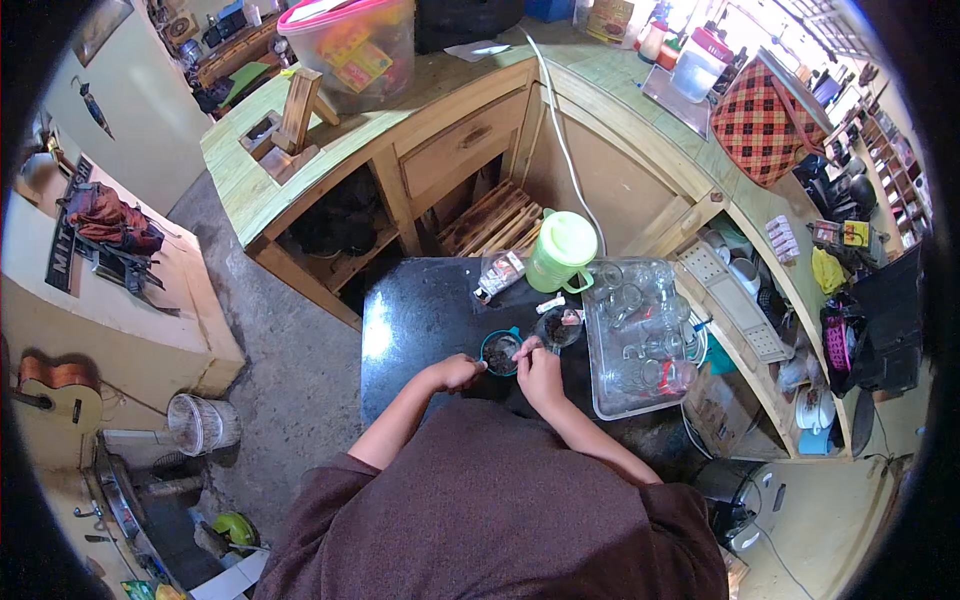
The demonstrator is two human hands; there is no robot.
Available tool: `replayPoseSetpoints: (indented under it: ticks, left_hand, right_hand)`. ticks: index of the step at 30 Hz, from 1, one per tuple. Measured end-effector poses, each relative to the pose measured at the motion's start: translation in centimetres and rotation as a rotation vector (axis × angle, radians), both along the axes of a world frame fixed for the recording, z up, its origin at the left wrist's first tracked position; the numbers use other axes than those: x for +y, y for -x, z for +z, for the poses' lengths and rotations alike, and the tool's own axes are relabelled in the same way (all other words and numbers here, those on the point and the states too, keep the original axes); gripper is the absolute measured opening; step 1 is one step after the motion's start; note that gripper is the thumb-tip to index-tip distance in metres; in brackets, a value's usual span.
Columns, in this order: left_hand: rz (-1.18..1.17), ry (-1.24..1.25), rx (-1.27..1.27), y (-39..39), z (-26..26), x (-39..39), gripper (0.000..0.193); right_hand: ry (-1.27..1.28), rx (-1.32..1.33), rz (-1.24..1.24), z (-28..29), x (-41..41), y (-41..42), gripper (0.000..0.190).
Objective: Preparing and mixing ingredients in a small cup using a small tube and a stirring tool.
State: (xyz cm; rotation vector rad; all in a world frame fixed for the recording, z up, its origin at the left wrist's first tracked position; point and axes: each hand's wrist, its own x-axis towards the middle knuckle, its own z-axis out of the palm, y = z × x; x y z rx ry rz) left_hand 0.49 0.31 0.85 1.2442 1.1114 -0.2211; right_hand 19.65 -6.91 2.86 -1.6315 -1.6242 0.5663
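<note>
On the black tabletop stands a small teal-rimmed strainer or cup [500,352] with dark, crumbly contents and a paler patch. My left hand [459,373] grips its left side by the rim or handle. My right hand [538,369] is at its right edge, fingers pinched together; whether something thin is between them is too small to tell. Just beyond the right hand is a glass container [559,328] with dark contents and a small wrapper on it. Another small white packet [550,304] lies behind. A lidded light-green pitcher [561,251] stands farther back, beside a plastic pack of sachets [501,276].
A clear plastic tray [600,390] with several glass mugs is at the right of the black table [420,307]. A wooden counter [337,150] with open shelves curves around behind, bearing a pink-lidded tub [352,60] and a plaid bag [765,124]. A white cable [562,127] hangs down.
</note>
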Motion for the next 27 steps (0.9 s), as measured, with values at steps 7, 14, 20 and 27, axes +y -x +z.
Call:
replayPoseSetpoints:
  ticks: [7, 14, 20, 27]
  left_hand:
    - [-0.014, 0.021, -0.023, 0.2, -0.8, 0.2, 0.044]
    - [0.012, 0.023, -0.01, 0.2, -1.1, 0.1, 0.042]
    - [0.02, 0.054, -0.026, 0.1, -0.2, 0.1, 0.043]
    - [-0.009, 0.034, 0.001, 0.0, -0.3, 0.2, 0.043]
  right_hand:
    - [0.131, 0.662, -0.189, -0.8, 0.8, 0.9, 0.01]
    - [0.005, 0.484, -0.18, 0.1, 1.4, 0.4, 0.009]
    - [0.037, 0.228, -0.086, 0.5, 1.1, -0.2, 0.011]
    - [-0.049, 0.154, -0.02, -0.3, 0.9, 0.6, 0.01]
